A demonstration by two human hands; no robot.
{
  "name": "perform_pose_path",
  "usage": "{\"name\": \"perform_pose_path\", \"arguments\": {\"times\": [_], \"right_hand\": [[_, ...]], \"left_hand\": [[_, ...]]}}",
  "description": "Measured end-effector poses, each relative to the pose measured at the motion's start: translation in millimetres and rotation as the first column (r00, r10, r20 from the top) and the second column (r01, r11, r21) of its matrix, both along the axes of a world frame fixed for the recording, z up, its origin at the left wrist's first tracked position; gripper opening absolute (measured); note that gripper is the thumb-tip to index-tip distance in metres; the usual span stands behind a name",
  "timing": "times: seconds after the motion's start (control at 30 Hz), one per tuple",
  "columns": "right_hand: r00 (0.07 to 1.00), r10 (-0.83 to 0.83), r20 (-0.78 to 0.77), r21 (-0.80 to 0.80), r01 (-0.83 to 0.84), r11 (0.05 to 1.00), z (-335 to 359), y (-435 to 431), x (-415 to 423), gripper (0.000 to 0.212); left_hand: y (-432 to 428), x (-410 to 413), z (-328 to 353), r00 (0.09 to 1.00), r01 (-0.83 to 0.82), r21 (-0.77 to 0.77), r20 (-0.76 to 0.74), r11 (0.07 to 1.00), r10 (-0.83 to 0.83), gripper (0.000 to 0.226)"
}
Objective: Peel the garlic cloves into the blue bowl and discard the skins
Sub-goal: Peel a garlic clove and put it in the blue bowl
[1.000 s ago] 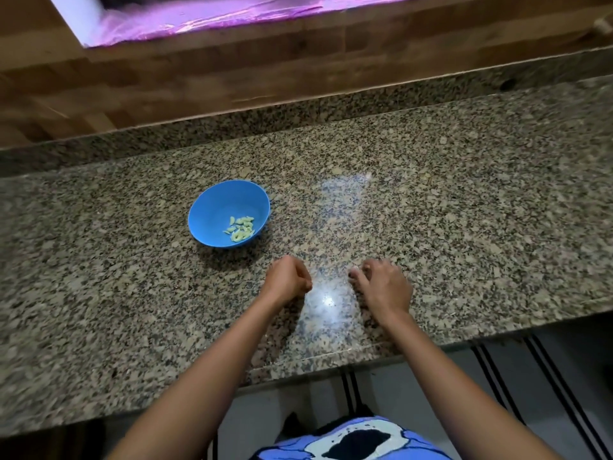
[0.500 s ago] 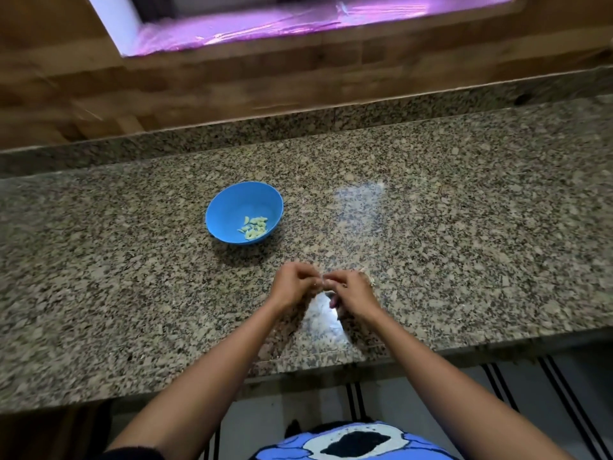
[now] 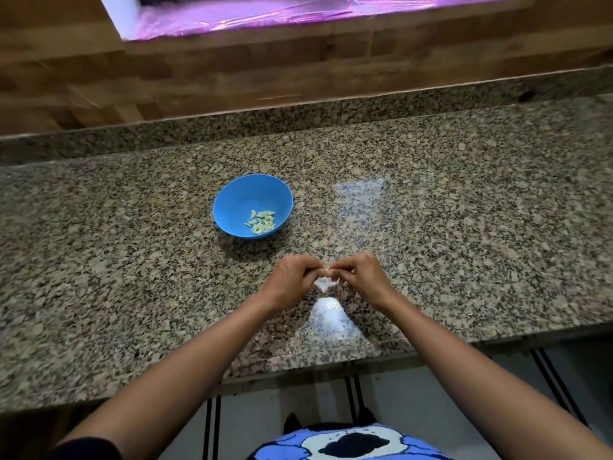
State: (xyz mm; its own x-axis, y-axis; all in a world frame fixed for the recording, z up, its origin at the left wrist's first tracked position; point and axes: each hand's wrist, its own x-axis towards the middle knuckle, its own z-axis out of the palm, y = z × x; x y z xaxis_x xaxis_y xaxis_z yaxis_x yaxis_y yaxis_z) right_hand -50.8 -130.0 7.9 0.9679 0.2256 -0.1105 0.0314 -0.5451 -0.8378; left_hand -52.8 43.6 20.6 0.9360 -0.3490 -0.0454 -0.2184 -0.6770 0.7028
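The blue bowl [image 3: 238,197] stands on the granite counter and holds several pale yellow-green peeled cloves [image 3: 261,221] at its lower right. In front of it and a little right, my left hand [image 3: 291,280] and my right hand [image 3: 364,277] meet fingertip to fingertip just above the counter. Both pinch one small pale thing, a garlic clove [image 3: 328,269], mostly hidden by the fingers. A bright glare patch lies right under the hands, so I cannot tell skin from reflection there.
The granite counter [image 3: 464,234] runs across the view, with a raised granite lip and a wooden wall [image 3: 298,68] behind it. Its front edge is close below my hands. Floor with dark stripes [image 3: 557,386] shows below the counter.
One second ago my hands were apart, resting as fists on the counter. They have come together and now pinch a small piece between the fingertips. The bowl has not moved on the counter.
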Motion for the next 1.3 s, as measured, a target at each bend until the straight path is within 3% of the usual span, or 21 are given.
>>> {"name": "perform_pose_path", "arguments": {"times": [0.07, 0.13, 0.17, 0.2, 0.23, 0.27, 0.33, 0.37, 0.43, 0.5, 0.57, 0.67, 0.73, 0.8, 0.9, 0.97, 1.07, 1.13, 1.3], "right_hand": [[0.962, 0.081, 0.262, -0.132, -0.047, 0.99, -2.1, -0.2, 2.3, 0.014], [0.863, 0.224, 0.452, -0.215, -0.139, 0.967, -2.7, -0.1, 6.7, 0.021], [0.804, 0.29, 0.519, -0.263, -0.173, 0.949, -4.9, -0.7, 9.4, 0.027], [0.775, 0.324, 0.542, -0.287, -0.192, 0.939, -6.2, -0.5, 11.2, 0.029], [0.795, 0.315, 0.518, -0.276, -0.193, 0.942, -6.6, 0.0, 12.6, 0.027], [0.875, 0.247, 0.417, -0.196, -0.179, 0.964, -3.3, 1.3, 11.4, 0.022], [0.995, 0.1, -0.019, 0.155, -0.095, 0.983, -0.4, 5.4, 6.3, 0.012], [0.963, 0.127, -0.237, 0.321, -0.046, 0.946, -0.3, 7.1, 2.6, 0.013], [0.883, 0.192, -0.428, 0.478, 0.041, 0.877, -1.8, 9.0, -4.9, 0.021], [0.887, 0.158, -0.433, 0.477, 0.077, 0.875, -1.6, 12.7, -9.8, 0.021], [0.93, 0.081, -0.359, 0.381, 0.066, 0.922, -3.3, 14.4, -12.6, 0.021], [0.972, 0.024, -0.234, 0.093, -0.002, 0.996, -12.0, 11.5, -15.8, 0.025], [0.986, 0.062, -0.157, -0.178, -0.089, 0.98, -19.6, 9.2, -18.3, 0.026], [0.989, 0.103, -0.107, -0.312, -0.132, 0.941, -18.5, 8.8, -22.2, 0.022], [0.998, 0.032, -0.058, -0.238, -0.045, 0.97, -11.9, 9.0, -25.4, 0.02], [0.991, -0.11, -0.077, -0.026, 0.109, 0.994, -10.2, 9.0, -26.1, 0.015], [0.925, -0.285, -0.251, 0.354, 0.362, 0.863, -5.3, 11.6, -30.5, 0.008], [0.898, -0.299, -0.324, 0.432, 0.421, 0.797, -4.1, 13.5, -34.5, 0.009], [0.932, -0.243, -0.269, 0.367, 0.333, 0.869, -5.2, 3.6, -33.9, 0.007]], "left_hand": [[3.0, 6.1, 5.2, 0.953, -0.096, -0.189, -0.302, 0.977, 0.035, 0.018], [8.6, 10.2, 11.5, 0.778, -0.278, -0.398, -0.627, 0.874, -0.038, 0.018], [10.8, 10.6, 13.0, 0.705, -0.352, -0.442, -0.705, 0.825, -0.076, 0.016], [11.3, 9.7, 13.0, 0.687, -0.379, -0.462, -0.721, 0.802, -0.09, 0.015], [10.7, 8.6, 12.7, 0.742, -0.342, -0.455, -0.668, 0.822, -0.061, 0.014], [10.6, 7.7, 10.4, 0.843, -0.255, -0.406, -0.538, 0.878, -0.004, 0.013], [10.2, 5.5, 3.0, 0.985, -0.097, -0.19, -0.161, 0.977, 0.066, 0.013], [10.8, 5.3, 1.2, 0.999, -0.048, -0.098, 0.005, 0.994, 0.049, 0.014], [12.7, 5.2, -4.1, 0.985, 0.036, -0.03, 0.171, 0.999, -0.03, 0.016], [13.8, 1.9, -5.4, 0.995, 0.014, -0.053, 0.096, 0.999, -0.009, 0.016], [14.9, -2.1, -10.5, 0.998, -0.055, -0.047, -0.046, 0.997, 0.052, 0.017], [13.2, -9.1, -20.6, 0.982, -0.124, -0.048, -0.151, 0.991, 0.116, 0.023], [6.7, -14.8, -20.9, 0.966, -0.196, -0.161, -0.203, 0.967, 0.162, 0.023], [-1.5, -18.8, -20.3, 0.96, -0.223, -0.223, -0.22, 0.949, 0.174, 0.022], [-9.4, -21.0, -18.7, 0.948, -0.273, -0.268, -0.239, 0.924, 0.211, 0.012], [-10.8, -19.6, -19.2, 0.929, -0.323, -0.348, -0.293, 0.88, 0.226, 0.009], [-18.6, -20.0, -20.5, 0.884, -0.435, -0.475, -0.388, 0.765, 0.262, 0.011], [-24.7, -22.5, -21.0, 0.867, -0.478, -0.509, -0.404, 0.716, 0.292, 0.008], [-21.0, -19.0, -24.9, 0.975, -0.221, -0.32, -0.085, 0.922, 0.204, 0.012]]}}
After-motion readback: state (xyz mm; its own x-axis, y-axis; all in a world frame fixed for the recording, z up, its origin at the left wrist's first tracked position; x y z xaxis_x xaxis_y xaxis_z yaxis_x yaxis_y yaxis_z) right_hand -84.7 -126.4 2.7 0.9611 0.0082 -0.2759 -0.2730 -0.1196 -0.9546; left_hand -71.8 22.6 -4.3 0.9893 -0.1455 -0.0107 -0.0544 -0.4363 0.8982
